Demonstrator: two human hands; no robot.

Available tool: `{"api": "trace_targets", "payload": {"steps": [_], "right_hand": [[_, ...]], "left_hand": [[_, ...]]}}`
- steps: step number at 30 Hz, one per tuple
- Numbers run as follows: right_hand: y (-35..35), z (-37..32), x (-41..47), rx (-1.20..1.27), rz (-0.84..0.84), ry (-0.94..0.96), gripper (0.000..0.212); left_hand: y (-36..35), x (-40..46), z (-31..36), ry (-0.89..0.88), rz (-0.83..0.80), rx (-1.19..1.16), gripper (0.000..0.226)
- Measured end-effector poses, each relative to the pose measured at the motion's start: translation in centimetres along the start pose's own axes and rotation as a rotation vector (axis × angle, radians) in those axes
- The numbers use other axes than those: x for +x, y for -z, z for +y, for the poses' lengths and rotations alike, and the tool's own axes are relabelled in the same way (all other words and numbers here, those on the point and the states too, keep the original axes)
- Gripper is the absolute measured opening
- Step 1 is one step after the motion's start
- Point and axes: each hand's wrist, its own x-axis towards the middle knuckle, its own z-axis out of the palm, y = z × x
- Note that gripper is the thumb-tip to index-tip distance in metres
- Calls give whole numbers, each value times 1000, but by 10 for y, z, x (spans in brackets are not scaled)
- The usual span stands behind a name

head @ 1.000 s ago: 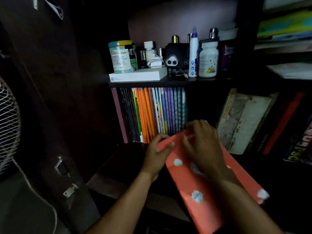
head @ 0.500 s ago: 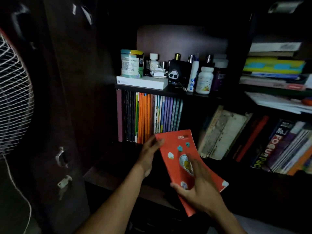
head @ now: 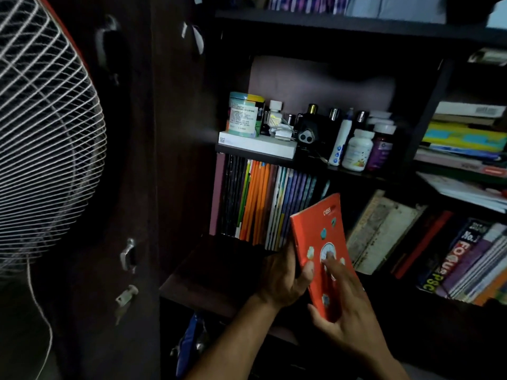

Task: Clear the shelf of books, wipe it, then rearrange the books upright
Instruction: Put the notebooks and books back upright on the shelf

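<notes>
Both hands are on an orange notebook [head: 319, 237], held nearly upright and tilted a little to the right, just in front of the shelf [head: 208, 270]. The left hand [head: 285, 275] grips its left edge, thumb pressed on the front cover and the fingers curled round behind, out of sight. The right hand [head: 345, 305] lies flat against the lower cover with its fingers straight and spread wide, pressing rather than clutching. Just beside the notebook, to its left, a row of thin books [head: 263, 204] stands upright on that shelf, black, green, orange and purple spines packed together. To its right, old worn books [head: 381, 231] lean over, and further right a colourful stack of books [head: 472, 259] leans too. On the board above sit a white box [head: 258, 145] with a teal tin [head: 244, 115] on top, and near them a white pill bottle [head: 358, 150]. A fan [head: 46, 127] with a wire grille stands at the far left, beside the dark cupboard door [head: 164, 160].
</notes>
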Motion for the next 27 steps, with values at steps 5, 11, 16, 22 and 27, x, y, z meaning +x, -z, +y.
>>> {"api": "trace_targets", "payload": {"steps": [5, 11, 16, 22, 27], "right_hand": [[0, -4, 0, -6, -38, -115, 106], [2, 3, 2, 147, -87, -87, 92], [6, 0, -2, 188, 40, -186, 67], [2, 3, -2, 258, 125, -320, 70], [-4, -1, 9, 318, 169, -338, 52]], "left_hand": [[4, 0, 4, 21, -188, 59, 78], [5, 6, 17, -64, -441, 85, 99], [2, 6, 10, -129, -362, 13, 87], [-9, 15, -21, 335, 147, 32, 68], [-3, 20, -37, 715, 264, -127, 61]]}}
